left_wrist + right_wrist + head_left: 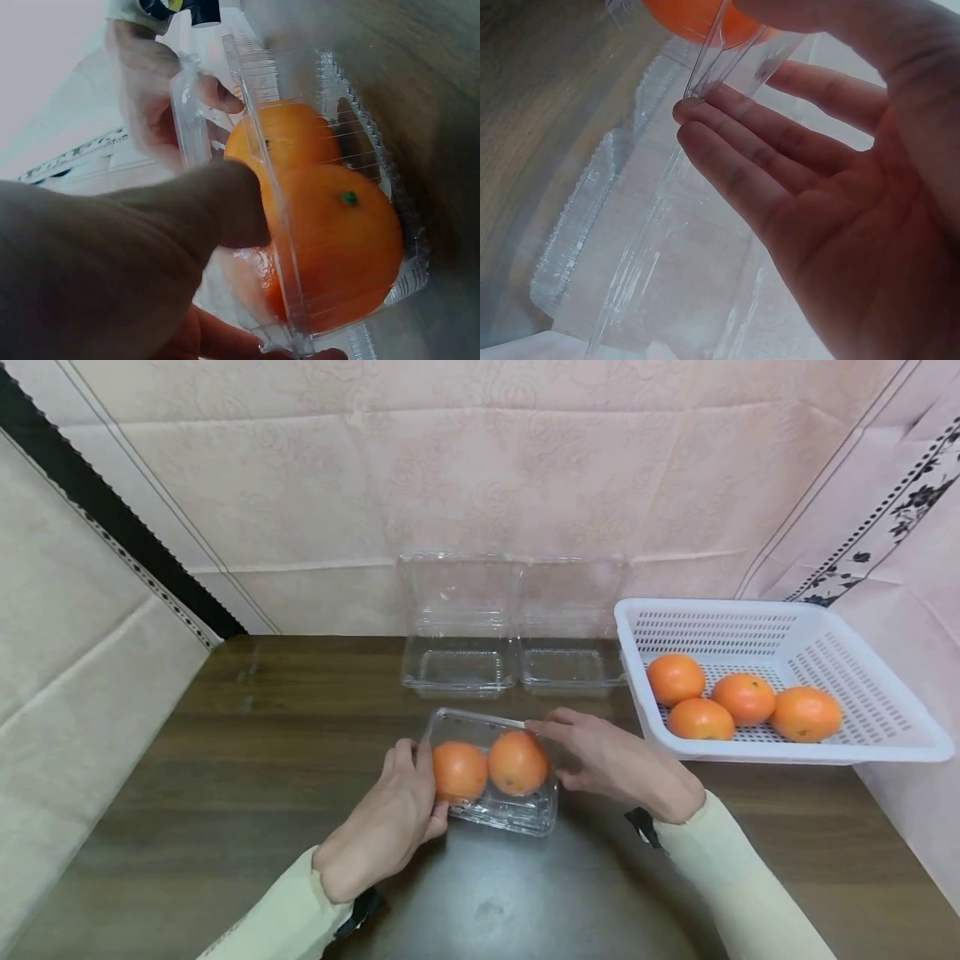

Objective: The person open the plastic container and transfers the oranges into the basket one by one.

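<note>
A clear plastic clamshell container (506,818) with two oranges (517,763) in it stands at the middle of the table, slightly turned. My left hand (390,814) grips its left side; in the left wrist view the thumb lies across the lid edge (281,217), and fingertips (330,354) show low at the container's rim. At the far right corner, my right hand (603,760) pinches the clear plastic edge between thumb and extended fingers (735,161). One orange (349,247) has a green stem spot and sits right behind the clear plastic.
Two empty clamshell containers (459,670) stand with lids raised at the back, side by side against the cloth-covered wall (480,485). To the right, a white perforated basket (892,710) holds several oranges (806,714). Dark wooden tabletop (247,793) lies around the hands.
</note>
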Demonstrator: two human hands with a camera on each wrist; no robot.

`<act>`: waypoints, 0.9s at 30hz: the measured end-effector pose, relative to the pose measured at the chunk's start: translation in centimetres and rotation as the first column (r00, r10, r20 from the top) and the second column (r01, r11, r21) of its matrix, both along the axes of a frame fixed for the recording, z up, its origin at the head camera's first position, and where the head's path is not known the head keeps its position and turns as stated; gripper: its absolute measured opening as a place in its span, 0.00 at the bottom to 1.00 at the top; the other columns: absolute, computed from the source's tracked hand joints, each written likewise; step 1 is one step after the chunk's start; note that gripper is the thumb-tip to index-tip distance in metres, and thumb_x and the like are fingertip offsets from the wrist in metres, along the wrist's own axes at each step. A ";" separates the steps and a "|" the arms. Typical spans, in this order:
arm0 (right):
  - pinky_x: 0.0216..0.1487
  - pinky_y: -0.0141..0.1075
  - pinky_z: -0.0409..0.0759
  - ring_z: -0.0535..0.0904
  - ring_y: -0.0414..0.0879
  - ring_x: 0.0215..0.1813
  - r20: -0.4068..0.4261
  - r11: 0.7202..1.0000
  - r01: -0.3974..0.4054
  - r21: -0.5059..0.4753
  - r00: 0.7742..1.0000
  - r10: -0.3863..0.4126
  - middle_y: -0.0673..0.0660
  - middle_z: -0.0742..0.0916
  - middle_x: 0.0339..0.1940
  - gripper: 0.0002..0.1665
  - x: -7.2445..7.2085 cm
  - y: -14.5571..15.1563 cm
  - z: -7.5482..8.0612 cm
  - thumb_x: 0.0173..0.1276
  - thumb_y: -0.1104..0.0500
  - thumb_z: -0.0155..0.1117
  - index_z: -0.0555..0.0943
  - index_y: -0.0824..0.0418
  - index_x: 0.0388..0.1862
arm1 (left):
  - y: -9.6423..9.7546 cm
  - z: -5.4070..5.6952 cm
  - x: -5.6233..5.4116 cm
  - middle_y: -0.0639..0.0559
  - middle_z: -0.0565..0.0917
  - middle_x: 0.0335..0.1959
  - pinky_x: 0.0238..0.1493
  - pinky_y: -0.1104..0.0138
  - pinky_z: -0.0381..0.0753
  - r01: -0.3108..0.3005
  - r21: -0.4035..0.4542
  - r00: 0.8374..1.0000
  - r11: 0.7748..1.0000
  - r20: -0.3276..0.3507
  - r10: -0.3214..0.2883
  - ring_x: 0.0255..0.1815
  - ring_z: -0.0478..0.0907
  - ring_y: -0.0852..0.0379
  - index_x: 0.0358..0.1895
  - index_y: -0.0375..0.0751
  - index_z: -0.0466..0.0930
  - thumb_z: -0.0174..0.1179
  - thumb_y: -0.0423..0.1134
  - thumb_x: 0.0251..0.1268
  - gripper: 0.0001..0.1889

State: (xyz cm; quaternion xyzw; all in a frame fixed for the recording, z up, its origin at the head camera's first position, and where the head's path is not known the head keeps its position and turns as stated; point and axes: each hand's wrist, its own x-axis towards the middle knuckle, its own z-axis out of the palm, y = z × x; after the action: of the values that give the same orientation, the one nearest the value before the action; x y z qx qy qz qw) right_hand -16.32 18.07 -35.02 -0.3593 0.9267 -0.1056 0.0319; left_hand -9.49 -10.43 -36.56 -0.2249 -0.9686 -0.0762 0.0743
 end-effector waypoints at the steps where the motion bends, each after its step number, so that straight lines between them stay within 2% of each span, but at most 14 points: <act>1: 0.53 0.39 0.87 0.82 0.45 0.50 -0.001 1.000 0.002 0.001 1.000 -0.002 0.54 0.83 0.59 0.40 0.0 0.0 0.0 0.58 0.63 0.77 0.76 0.58 0.71 | 0.1 0.0 0.1 0.35 0.72 0.46 0.33 0.73 0.80 0.000 -0.014 1.000 1.000 -0.010 0.000 0.42 0.69 0.49 0.61 0.19 0.69 0.63 0.36 0.61 0.29; 4: 0.54 0.40 0.87 0.82 0.46 0.51 -0.008 1.000 0.006 0.010 1.000 -0.006 0.56 0.83 0.59 0.40 0.0 -0.1 0.0 0.59 0.63 0.77 0.75 0.59 0.71 | 0.1 -0.1 0.3 0.36 0.72 0.44 0.38 0.70 0.82 0.006 -0.060 0.999 0.998 -0.051 -0.010 0.41 0.68 0.49 0.59 0.19 0.70 0.62 0.36 0.64 0.26; 6: 0.54 0.40 0.88 0.82 0.47 0.52 -0.015 1.000 0.009 0.018 1.000 -0.009 0.57 0.83 0.59 0.40 0.0 -0.2 0.1 0.58 0.63 0.78 0.75 0.59 0.71 | 0.2 -0.1 0.3 0.39 0.70 0.39 0.39 0.69 0.81 0.012 -0.089 0.997 0.996 -0.079 -0.019 0.39 0.66 0.50 0.56 0.20 0.72 0.63 0.36 0.63 0.24; 11: 0.54 0.40 0.88 0.82 0.46 0.52 -0.029 1.000 0.007 0.027 1.000 -0.007 0.56 0.83 0.59 0.41 0.1 -0.2 0.1 0.58 0.63 0.79 0.75 0.58 0.71 | 0.2 -0.2 0.4 0.46 0.65 0.32 0.36 0.69 0.77 0.017 -0.148 0.990 0.989 -0.135 -0.037 0.34 0.62 0.51 0.49 0.25 0.72 0.68 0.37 0.60 0.21; 14: 0.54 0.39 0.88 0.82 0.46 0.53 -0.038 0.999 0.013 0.040 0.999 -0.011 0.56 0.83 0.60 0.40 0.1 -0.1 0.2 0.59 0.63 0.78 0.75 0.57 0.71 | 0.3 -0.3 0.4 0.47 0.64 0.30 0.36 0.68 0.77 0.022 -0.165 0.985 0.986 -0.163 -0.050 0.33 0.61 0.52 0.44 0.27 0.71 0.65 0.32 0.62 0.15; 17: 0.55 0.38 0.88 0.82 0.45 0.53 -0.052 0.998 0.013 0.063 0.999 -0.009 0.55 0.82 0.61 0.40 0.1 0.0 0.2 0.61 0.64 0.75 0.74 0.57 0.73 | 0.4 -0.3 0.2 0.48 0.65 0.29 0.37 0.67 0.80 0.008 -0.157 0.989 0.988 -0.144 -0.031 0.32 0.63 0.54 0.41 0.29 0.71 0.63 0.31 0.63 0.11; 19: 0.55 0.38 0.88 0.82 0.45 0.54 -0.051 0.998 0.013 0.066 0.999 -0.009 0.56 0.82 0.62 0.39 0.0 0.1 0.2 0.62 0.65 0.73 0.73 0.57 0.73 | 0.5 -0.1 0.0 0.47 0.68 0.30 0.38 0.68 0.83 -0.014 -0.113 0.998 0.994 -0.061 0.008 0.32 0.67 0.55 0.43 0.29 0.71 0.63 0.32 0.65 0.12; 21: 0.56 0.39 0.87 0.82 0.46 0.55 -0.034 0.998 0.011 0.062 0.999 -0.009 0.56 0.81 0.64 0.40 -0.1 0.3 0.3 0.63 0.65 0.73 0.72 0.56 0.74 | 0.4 0.3 -0.3 0.46 0.73 0.34 0.40 0.66 0.86 -0.061 -0.020 0.995 0.998 0.072 0.062 0.34 0.72 0.55 0.49 0.30 0.71 0.64 0.35 0.68 0.15; 22: 0.57 0.39 0.87 0.82 0.47 0.57 -0.021 0.998 0.012 0.055 1.000 -0.011 0.56 0.81 0.65 0.40 -0.1 0.4 0.3 0.63 0.65 0.72 0.72 0.56 0.75 | 0.3 0.5 -0.5 0.45 0.76 0.37 0.42 0.64 0.88 -0.091 0.032 0.986 0.995 0.144 0.086 0.36 0.75 0.55 0.53 0.30 0.71 0.64 0.36 0.69 0.17; 24: 0.58 0.41 0.86 0.82 0.48 0.59 0.009 0.999 0.014 0.030 1.000 -0.015 0.57 0.80 0.67 0.40 -0.3 0.6 0.3 0.64 0.65 0.72 0.71 0.57 0.75 | 0.0 0.8 -0.8 0.44 0.79 0.44 0.47 0.61 0.89 -0.158 0.134 0.953 0.978 0.278 0.116 0.41 0.78 0.54 0.62 0.33 0.68 0.65 0.38 0.70 0.24; 27: 0.61 0.44 0.86 0.81 0.50 0.61 0.051 0.999 0.034 -0.009 0.998 -0.034 0.58 0.81 0.68 0.38 -0.5 1.0 0.5 0.65 0.64 0.71 0.72 0.58 0.74 | -0.7 1.3 -1.3 0.45 0.80 0.46 0.42 0.62 0.88 -0.241 0.246 0.898 0.939 0.423 0.119 0.40 0.79 0.54 0.73 0.36 0.59 0.67 0.39 0.70 0.35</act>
State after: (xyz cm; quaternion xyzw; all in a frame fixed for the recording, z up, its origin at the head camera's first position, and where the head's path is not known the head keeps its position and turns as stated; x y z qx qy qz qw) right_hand -16.85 19.04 -34.54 -0.3410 0.9310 -0.1197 0.0518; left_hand -10.83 -11.14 -35.30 -0.0995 -0.9577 -0.2558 -0.0869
